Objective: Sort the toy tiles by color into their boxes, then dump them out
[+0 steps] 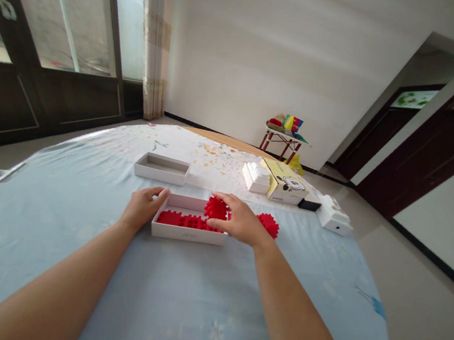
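Note:
A shallow white box lies on the light blue cloth in front of me, with several red spiky plastic pieces flat inside it. My left hand grips the box's left end, fingers curled over the rim. My right hand is closed on a red spiky piece held over the box's right end. Another red spiky piece lies on the cloth just right of that hand.
An empty white box lid sits farther back. To the right are a white stacked object, a yellow cartoon carton, a black item and a white device. A small red table stands by the wall.

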`<state>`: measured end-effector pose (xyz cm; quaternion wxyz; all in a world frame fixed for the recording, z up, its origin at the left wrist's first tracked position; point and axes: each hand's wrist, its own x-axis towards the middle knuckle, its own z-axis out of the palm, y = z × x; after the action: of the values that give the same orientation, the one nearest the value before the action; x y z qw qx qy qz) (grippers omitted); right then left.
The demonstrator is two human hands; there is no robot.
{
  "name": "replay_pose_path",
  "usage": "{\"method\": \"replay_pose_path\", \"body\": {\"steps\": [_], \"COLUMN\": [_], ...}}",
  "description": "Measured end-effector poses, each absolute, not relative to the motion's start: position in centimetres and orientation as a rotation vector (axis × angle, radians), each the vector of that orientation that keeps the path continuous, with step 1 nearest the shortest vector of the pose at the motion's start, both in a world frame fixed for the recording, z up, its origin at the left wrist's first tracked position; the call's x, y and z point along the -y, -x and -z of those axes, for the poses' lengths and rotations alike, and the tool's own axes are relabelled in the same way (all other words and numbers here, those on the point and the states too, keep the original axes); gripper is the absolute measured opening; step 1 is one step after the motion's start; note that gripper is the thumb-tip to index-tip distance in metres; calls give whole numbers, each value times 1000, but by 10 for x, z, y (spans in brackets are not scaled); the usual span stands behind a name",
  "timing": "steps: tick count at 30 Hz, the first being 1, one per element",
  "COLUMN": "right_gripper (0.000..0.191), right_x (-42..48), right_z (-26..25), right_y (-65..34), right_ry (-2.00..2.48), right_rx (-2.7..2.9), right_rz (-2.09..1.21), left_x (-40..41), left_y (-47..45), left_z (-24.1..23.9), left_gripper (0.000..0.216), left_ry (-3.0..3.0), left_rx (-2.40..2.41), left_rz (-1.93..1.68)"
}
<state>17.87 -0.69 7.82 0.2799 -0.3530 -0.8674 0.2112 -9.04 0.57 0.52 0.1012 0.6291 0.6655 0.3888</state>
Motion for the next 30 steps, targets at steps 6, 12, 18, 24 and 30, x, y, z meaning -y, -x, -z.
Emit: {"method": "replay_pose_path", "body": {"steps": [6,12,18,24,30], "right_gripper": [62,67,53,33,39], "right_x": [-4,-14,-13,-8,-3], "right_z": [-78,-67,-54,-47,-55], "right_y": [-111,-88,-102,-98,-108], "right_ry": [857,837,933,815,858], "right_rx": [2540,2579,2457,2524,2431], "right_rz": [-543,-750,-812,-725,-693], "left_x": [-5,-6,-5,-6,-7], "left_y": [90,90,89,89,90], "left_z": [-5,-4,-5,-5,-5], "left_gripper": [48,46,47,48,49], "left_ry": [-1873,-1875,-1907,-1916,-1914], "left_rx": [-1965,-1972,-1986,-1993,-2012], "left_rz": [-1144,-1142,-1141,-1134,-1095]}}
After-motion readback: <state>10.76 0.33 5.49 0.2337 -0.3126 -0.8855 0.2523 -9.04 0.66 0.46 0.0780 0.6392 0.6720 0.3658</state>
